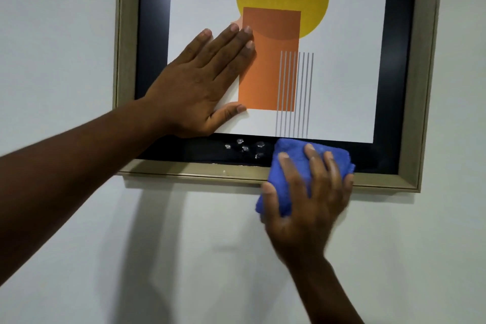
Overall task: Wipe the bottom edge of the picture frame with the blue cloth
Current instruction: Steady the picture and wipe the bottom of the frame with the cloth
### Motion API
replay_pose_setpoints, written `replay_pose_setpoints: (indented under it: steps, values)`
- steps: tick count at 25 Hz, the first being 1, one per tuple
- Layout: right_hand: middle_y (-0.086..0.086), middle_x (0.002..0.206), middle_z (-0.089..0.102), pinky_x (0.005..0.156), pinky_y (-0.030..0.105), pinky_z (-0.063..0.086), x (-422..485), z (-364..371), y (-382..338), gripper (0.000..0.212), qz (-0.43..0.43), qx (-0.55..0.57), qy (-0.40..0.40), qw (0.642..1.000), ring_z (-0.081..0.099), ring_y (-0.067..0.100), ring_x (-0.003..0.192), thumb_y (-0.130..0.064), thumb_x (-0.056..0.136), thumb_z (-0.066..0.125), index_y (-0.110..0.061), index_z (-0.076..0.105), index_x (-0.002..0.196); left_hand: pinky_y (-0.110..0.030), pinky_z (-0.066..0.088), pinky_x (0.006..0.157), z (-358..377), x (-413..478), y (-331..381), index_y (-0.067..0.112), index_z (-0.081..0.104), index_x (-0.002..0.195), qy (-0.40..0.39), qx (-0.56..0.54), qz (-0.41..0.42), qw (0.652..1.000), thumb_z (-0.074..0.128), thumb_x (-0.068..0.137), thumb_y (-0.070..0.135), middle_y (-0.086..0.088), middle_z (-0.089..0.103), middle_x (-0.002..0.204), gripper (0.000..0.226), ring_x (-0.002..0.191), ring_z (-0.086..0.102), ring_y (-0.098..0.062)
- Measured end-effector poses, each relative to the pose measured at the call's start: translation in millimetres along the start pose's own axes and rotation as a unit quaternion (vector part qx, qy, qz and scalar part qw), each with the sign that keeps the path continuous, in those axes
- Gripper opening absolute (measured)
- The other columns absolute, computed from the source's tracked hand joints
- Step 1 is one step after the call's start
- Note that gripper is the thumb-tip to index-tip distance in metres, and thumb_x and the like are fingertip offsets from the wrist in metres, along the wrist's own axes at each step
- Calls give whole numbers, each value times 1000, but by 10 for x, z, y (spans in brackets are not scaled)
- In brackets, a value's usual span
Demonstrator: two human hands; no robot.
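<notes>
A picture frame (184,172) with a pale gold rim and a black inner border hangs on a white wall. Its print shows a yellow circle, an orange rectangle and grey lines. My right hand (305,208) presses a folded blue cloth (294,155) against the frame's bottom edge, right of the middle. The cloth covers the rim and part of the black border there. My left hand (200,79) lies flat on the glass at the lower left, fingers spread, holding nothing.
Several small shiny spots (244,148) sit on the black border just left of the cloth. The white wall (65,34) surrounds the frame on the left, right and below. The frame's right rim (426,73) slants slightly.
</notes>
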State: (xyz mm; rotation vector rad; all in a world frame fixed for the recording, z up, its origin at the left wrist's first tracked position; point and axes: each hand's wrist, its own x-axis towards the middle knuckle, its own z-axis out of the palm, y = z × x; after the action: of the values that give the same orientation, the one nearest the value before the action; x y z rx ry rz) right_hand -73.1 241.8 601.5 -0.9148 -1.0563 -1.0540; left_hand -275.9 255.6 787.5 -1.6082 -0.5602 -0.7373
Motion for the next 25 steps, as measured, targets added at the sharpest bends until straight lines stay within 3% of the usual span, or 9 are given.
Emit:
replay_pose_setpoints:
  steps: [4,7,11,14,17,21,25]
  values:
    - [11,145,52,124,55,12,57,55,-125,49,99,0,37,994,34,32,143,-51,97,40,-24,57,133,-51,11,126,0,-38,-50,7,3,156,6,5,4,1000,16,96,62,-16,6,166,82,154,4,-29]
    - [11,147,50,124,58,14,-34,25,-106,48,24,3,-3,1000,33,32,144,-51,97,41,-26,54,135,-50,10,126,-3,-45,-21,6,3,155,5,0,-8,1000,15,96,62,-16,6,166,83,154,4,-29]
    - [11,144,53,122,61,16,16,85,-220,46,61,14,25,998,35,33,143,-48,97,42,-23,57,133,-50,10,126,6,-52,-27,5,4,155,8,-4,-20,1000,15,96,63,-16,6,166,84,155,4,-28]
    - [11,144,53,123,57,15,-58,93,-267,47,23,8,6,1000,35,32,144,-49,97,43,-22,58,132,-50,11,126,13,-73,-13,5,4,155,13,-7,-27,1000,16,96,62,-16,6,166,83,155,4,-28]
    - [11,144,53,123,57,15,-20,109,-302,48,85,20,34,996,34,32,144,-47,95,43,-20,59,131,-49,11,126,18,-108,-6,6,4,156,18,-5,-37,999,17,96,61,-16,6,166,82,155,4,-28]
    - [10,146,52,122,60,17,-35,113,-335,46,41,14,12,999,34,32,145,-48,95,45,-24,57,133,-49,11,126,23,-97,-17,5,4,155,18,-15,-35,999,16,96,62,-16,6,166,83,155,4,-28]
    - [9,144,53,122,60,17,-12,145,-363,47,69,17,34,997,34,31,144,-48,96,43,-23,59,132,-48,10,126,44,-102,-15,5,5,155,24,-17,-43,999,16,96,63,-16,7,166,84,154,4,-28]
